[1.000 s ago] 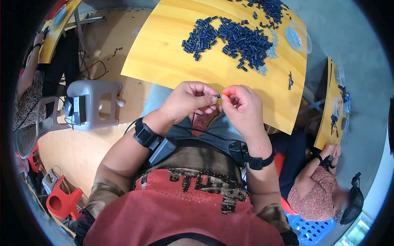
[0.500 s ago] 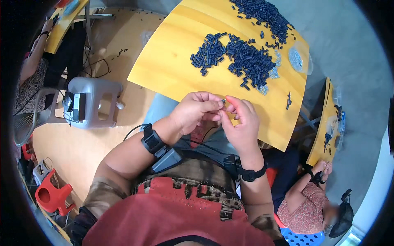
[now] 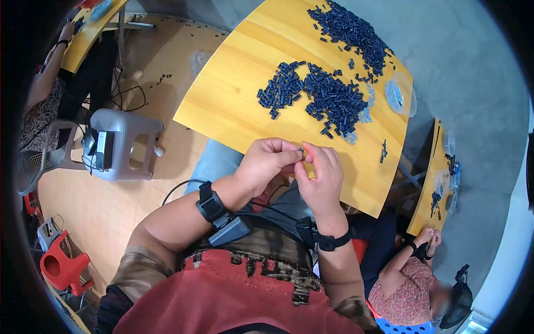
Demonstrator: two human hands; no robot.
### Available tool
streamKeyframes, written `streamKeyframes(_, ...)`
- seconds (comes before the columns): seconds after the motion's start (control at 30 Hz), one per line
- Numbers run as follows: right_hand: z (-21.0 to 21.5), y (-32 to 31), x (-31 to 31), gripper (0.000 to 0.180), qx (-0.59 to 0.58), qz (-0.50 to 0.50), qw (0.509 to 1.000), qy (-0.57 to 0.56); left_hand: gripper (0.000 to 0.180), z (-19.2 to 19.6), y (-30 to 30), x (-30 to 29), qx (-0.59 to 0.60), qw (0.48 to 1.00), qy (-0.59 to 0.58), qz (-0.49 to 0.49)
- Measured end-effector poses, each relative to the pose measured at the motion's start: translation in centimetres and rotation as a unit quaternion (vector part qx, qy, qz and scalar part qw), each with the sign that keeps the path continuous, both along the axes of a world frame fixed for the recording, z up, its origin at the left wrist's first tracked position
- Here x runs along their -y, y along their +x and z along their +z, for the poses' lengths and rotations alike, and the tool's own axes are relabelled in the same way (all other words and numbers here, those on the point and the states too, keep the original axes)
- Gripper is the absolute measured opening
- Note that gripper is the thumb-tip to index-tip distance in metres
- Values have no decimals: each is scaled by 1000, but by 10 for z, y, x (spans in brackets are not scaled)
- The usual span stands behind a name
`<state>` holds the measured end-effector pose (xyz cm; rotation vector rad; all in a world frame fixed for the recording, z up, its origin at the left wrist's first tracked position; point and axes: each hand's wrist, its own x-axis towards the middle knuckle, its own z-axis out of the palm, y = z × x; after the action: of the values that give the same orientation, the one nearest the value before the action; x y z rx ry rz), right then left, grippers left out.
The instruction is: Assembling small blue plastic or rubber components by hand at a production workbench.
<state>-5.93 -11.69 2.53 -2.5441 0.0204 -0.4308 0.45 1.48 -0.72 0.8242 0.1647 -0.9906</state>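
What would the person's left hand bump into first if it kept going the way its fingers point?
Most likely the right hand: the left hand points its fingertips at it, with a small dark part pinched between them.

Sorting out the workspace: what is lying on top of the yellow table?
On the yellow table lie heaps of small dark parts and a clear bag. The left hand and right hand pinch one small part above its near edge, covering that strip.
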Motion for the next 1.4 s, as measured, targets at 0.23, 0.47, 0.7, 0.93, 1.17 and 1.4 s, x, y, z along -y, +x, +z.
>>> streamKeyframes(0.23,-1,-3,0,27,16,10,1000,-5,9,-1,-6,1,34,999,23,9)
streamKeyframes(0.47,-1,-7,3,22,33,23,999,0,10,-2,-9,1,43,999,-1,-1)
streamKeyframes(0.7,4,-7,1,25,-23,-13,995,99,12,-6,-6,-4,36,999,21,20)
streamKeyframes(0.93,-21,-7,40,22,-69,-110,988,83,12,-6,14,-16,25,995,41,82)
streamKeyframes(1.17,-33,-5,42,18,-55,-107,991,-53,12,-12,19,-21,27,997,27,68)
streamKeyframes(1.4,-23,20,53,10,-67,-125,990,16,9,-11,22,-21,22,998,33,41)
